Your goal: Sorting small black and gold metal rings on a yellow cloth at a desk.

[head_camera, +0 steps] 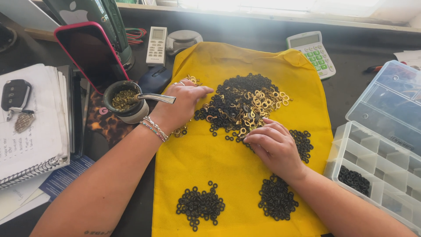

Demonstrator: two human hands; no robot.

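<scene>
My left hand [184, 103] and right hand [274, 145] lie flat and empty-fingered on the mixed ring pile [243, 103], largely unsorted, with black-ring heaps [199, 205] nearer me already separated.

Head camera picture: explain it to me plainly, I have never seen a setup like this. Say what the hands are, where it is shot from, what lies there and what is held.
There is no machine here. A person wears a camera on the head, so the one picture looks down at their own two bare hands.

A yellow cloth covers the desk. On it lies a big mixed heap of black and gold rings, with smaller piles of black rings sorted out nearer the person.

The left hand rests flat at the heap's left edge, beside a few gold rings. The right hand has its fingertips down in the heap's near edge. Neither hand clearly has anything in its grip.

At the right is an open clear box with compartments, one holding black rings. At the left are a cup with a metal straw, a phone and a notebook.
</scene>
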